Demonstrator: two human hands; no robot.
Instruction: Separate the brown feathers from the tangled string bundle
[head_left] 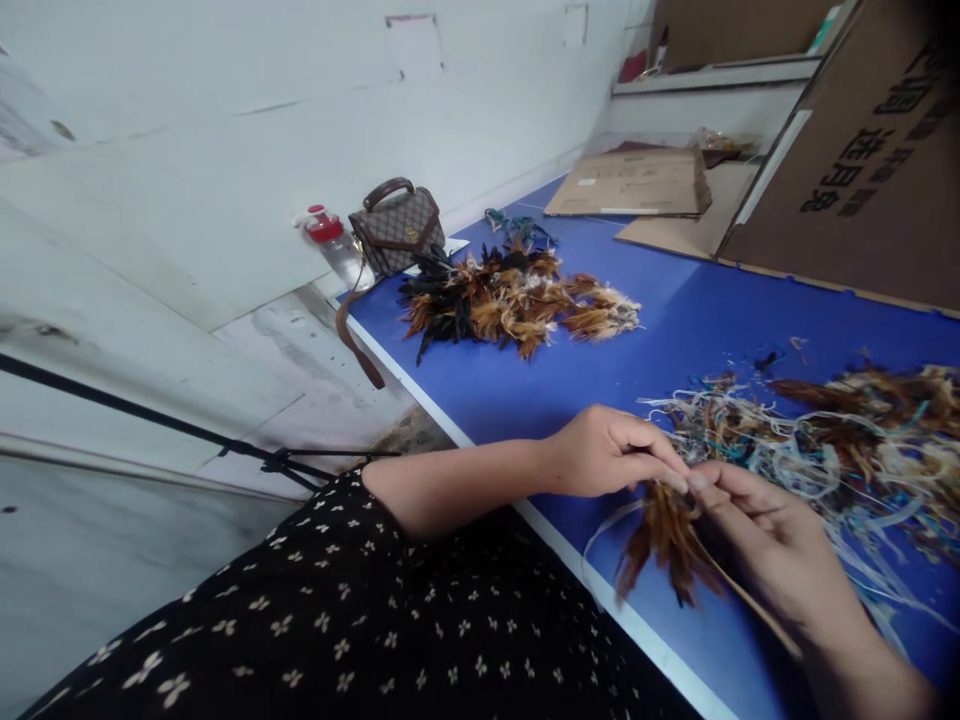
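Observation:
Over the front edge of the blue table, my left hand (604, 452) is closed, pinching the upper end of a bunch of brown feathers (664, 545). The feathers fan downward below the fingers. My right hand (772, 530) meets it fingertip to fingertip, its thumb and forefinger pressed together at the same end of the bunch. A thin tan strip (750, 605) runs from there down under the right hand. One loose pale strand (589, 550) curves out at the bunch's left. What exactly lies between the fingertips is hidden.
A tangle of white and teal strings (795, 455) lies beside my right hand, with brown feathers (870, 395) behind. Farther back are a feather pile (510, 300), a handbag (401, 230), a red-capped bottle (337, 250), flattened cardboard (630, 182) and a large carton (855, 190).

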